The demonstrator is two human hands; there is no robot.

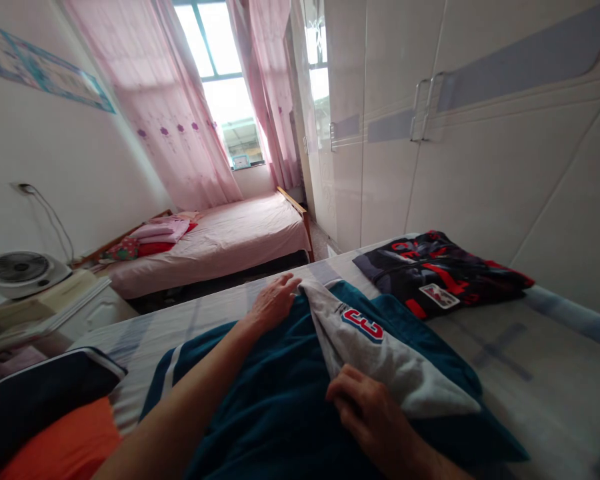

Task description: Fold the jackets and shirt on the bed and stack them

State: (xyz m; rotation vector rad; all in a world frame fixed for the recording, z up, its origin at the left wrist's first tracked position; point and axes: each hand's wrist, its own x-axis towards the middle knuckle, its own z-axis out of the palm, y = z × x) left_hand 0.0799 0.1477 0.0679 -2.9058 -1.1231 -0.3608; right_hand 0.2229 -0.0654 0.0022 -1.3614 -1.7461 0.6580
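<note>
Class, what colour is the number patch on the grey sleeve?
Red with a blue and white outline, on the grey sleeve; head view.

Orange cushion (60, 447) cut off below

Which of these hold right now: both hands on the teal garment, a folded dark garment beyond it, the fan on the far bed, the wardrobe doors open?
1. Both hands rest on the teal garment: true; left hand flat at its far edge, right hand by the grey fold.
2. A folded black-and-red garment lies beyond it: true.
3. The fan sits on the far bed: false; it stands on a bedside cabinet.
4. The wardrobe doors are open: false; they are closed.
</note>
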